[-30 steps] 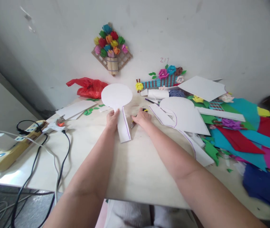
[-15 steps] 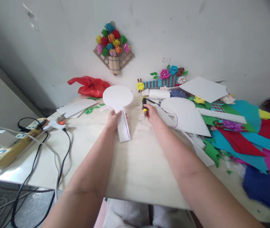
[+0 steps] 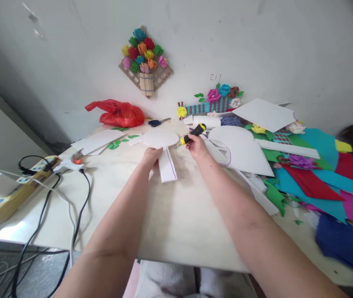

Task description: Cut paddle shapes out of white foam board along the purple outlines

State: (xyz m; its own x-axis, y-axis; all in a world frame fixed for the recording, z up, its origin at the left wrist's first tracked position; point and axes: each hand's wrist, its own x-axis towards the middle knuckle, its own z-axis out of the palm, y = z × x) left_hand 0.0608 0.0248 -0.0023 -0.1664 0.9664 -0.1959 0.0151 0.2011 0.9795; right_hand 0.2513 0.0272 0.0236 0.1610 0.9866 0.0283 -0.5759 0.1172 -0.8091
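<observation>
My left hand (image 3: 153, 157) is closed on the neck of a white foam board cutout (image 3: 167, 166), with a round head and a straight strip below it. A purple line runs along the strip's right side. The cutout is tilted, its round part leaning away from me. In my right hand (image 3: 197, 145) is a black and yellow utility knife (image 3: 194, 133), its blade end pointing down and left toward the right edge of the round part. Whether the blade touches the board I cannot tell.
Right of my hand lie white board pieces (image 3: 241, 151) and coloured sheets (image 3: 314, 182). Scissors (image 3: 159, 122) and a red plastic bag (image 3: 122, 114) are at the back. A power strip (image 3: 18, 188) with cables (image 3: 47, 198) runs along the left side. The wall rises behind.
The cutout's round part has tipped down and away, uncovering the scissors behind it. My right hand has turned the utility knife from upright to slanting, its blade end nearer the cutout.
</observation>
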